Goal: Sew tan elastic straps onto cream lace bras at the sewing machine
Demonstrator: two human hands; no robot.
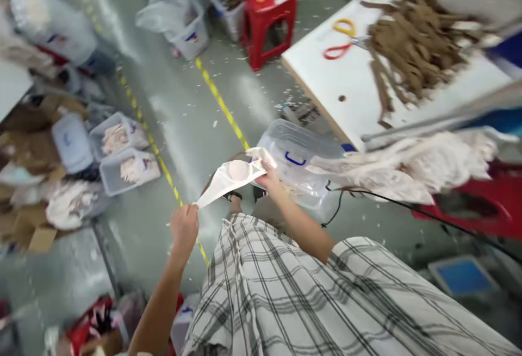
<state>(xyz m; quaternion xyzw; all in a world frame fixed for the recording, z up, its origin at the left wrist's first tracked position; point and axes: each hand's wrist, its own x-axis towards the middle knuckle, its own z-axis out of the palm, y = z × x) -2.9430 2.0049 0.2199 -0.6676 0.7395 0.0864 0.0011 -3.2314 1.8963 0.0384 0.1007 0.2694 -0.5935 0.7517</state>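
Note:
A white bra [237, 173] with a pale beige cup is stretched between my two hands in front of my body. My left hand [185, 226] is closed on its tapered end, with the fingers wrapped round it. At the other end, my right hand [266, 175] pinches the bra beside the cup, and some of the fabric loops over the fingers. A brown strip hangs partly hidden behind the bra. Below and to the right of my right hand stands a clear plastic box [302, 133] with a blue handle.
On the white table [318, 73] at right lie scissors [345, 41] and a pile of brown strips [416, 46]. Whitish garments [411, 166] hang along its near side. A red stool [271, 13] and plastic bins [187, 35] stand ahead. Bins [130, 171] and cardboard crowd the left.

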